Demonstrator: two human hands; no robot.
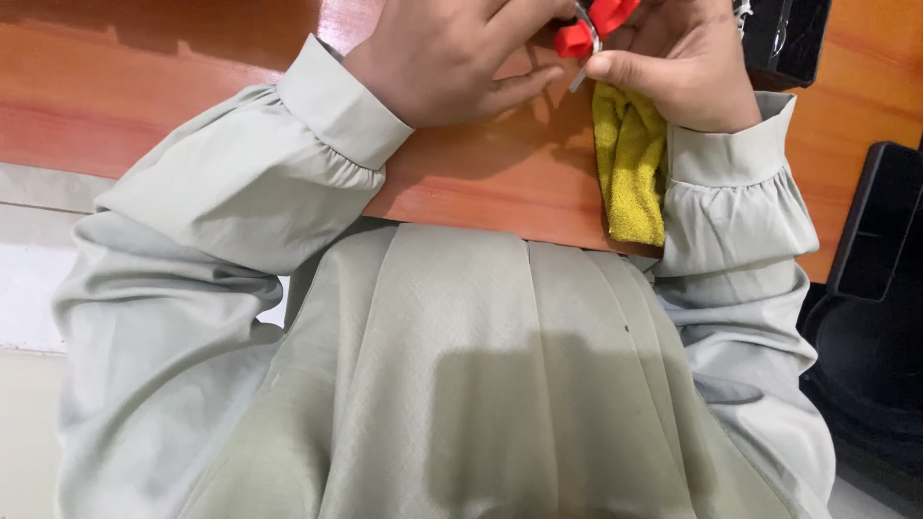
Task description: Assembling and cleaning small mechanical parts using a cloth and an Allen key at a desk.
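Holding a small red tool (588,27) with a thin metal bit, both hands close together at the far side of the orange-brown wooden table (173,67), near the top of the view. Left hand (452,58) bent over, fingers curled in and touching the red tool from the left; right hand (673,62) with fingers closed tight, thumb pinching the metal bit, and a yellow cloth (630,163) tucked under it, hanging down to the near edge of the table. Pale green sleeves (250,192) resting on the near edge, black box (793,38) by the far right corner.
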